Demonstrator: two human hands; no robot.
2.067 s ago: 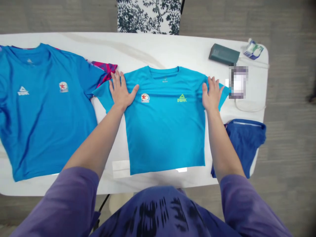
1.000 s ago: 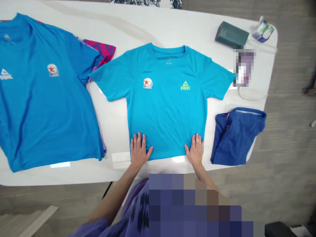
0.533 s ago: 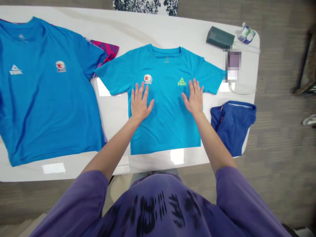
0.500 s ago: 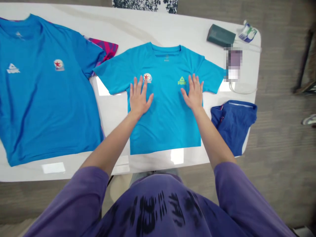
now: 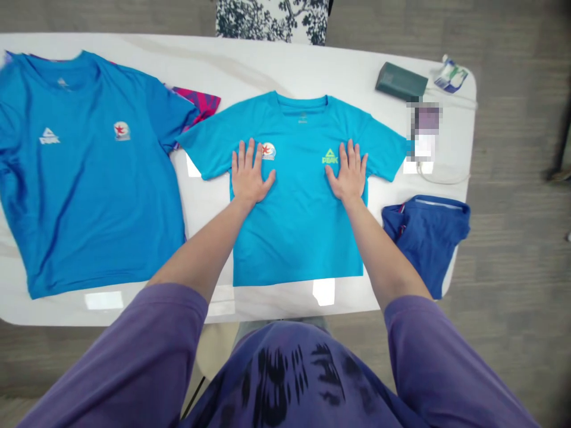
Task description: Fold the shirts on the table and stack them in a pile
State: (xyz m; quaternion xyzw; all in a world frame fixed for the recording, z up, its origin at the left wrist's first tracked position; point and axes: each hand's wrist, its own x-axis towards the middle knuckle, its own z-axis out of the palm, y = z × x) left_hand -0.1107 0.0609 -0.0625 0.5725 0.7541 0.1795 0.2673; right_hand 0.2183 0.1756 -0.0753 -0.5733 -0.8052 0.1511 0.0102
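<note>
A bright blue T-shirt (image 5: 297,232) lies spread front side up on the white table (image 5: 200,226), its collar away from me and both sleeves stretched out. My left hand (image 5: 250,176) rests flat on its left chest, fingers spread, partly over the red-and-white badge (image 5: 268,151). On the other side, my right hand (image 5: 348,173) presses flat beside the yellow-green logo (image 5: 330,157), thumb apart from the fingers. Neither hand grips the cloth. The hem lies straight near the table's front edge.
A larger blue T-shirt (image 5: 107,208) covers the table's left part, over a pink patterned garment (image 5: 206,106). To the right are a folded dark blue garment (image 5: 430,238), a dark green case (image 5: 401,81), a small packet (image 5: 450,76) and a pixelated item with a cable.
The camera view has shifted, so the table and clothes appear lower in the picture. Both hands stay flat on the bright blue T-shirt, the left one now slightly nearer its left side.
</note>
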